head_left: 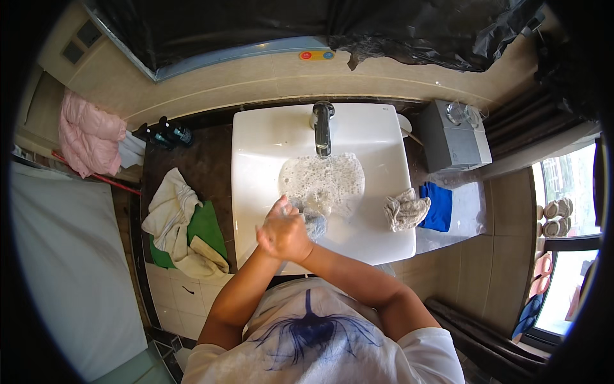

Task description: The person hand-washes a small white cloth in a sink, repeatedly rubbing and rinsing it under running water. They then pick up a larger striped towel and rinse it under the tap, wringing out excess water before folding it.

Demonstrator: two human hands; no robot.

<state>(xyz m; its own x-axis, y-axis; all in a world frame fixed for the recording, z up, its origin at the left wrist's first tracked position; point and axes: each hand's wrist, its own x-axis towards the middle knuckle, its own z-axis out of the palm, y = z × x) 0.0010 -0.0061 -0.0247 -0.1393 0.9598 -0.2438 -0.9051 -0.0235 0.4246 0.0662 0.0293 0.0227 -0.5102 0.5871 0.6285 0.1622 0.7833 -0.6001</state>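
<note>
Presses bare left hand (pixel 279 206) and right hand (pixel 291 237) together in one grip, the right uppermost, over the near part of one rectangular, glossy white sink (pixel 377 173). Cannot tell how tightly closed, nor whether grasping anything between the palms. Just to the grip's right, down in the sink, one limp, soaked grey cloth (pixel 314 225), partly hidden by the hands. Beyond the grip, one rounded spread of bubbly white foam (pixel 336 176), then one smooth, shiny metal faucet (pixel 323 131) jutting toward the foam's far edge. Farther right, one crumpled, coarse beige cloth (pixel 406 210) on the sink's rim, one flat, folded blue cloth (pixel 437 206) beside it, and one boxy grey container (pixel 453 137) beyond both. Well left of the grip, on a dark tabletop (pixel 211 150), rumpled cream cloth (pixel 171 203) overlapping one green cloth (pixel 208 229); beyond these, dark bottles (pixel 167 133) bunched too closely to count. Farthest left, one puffy pink garment (pixel 93 131).
</note>
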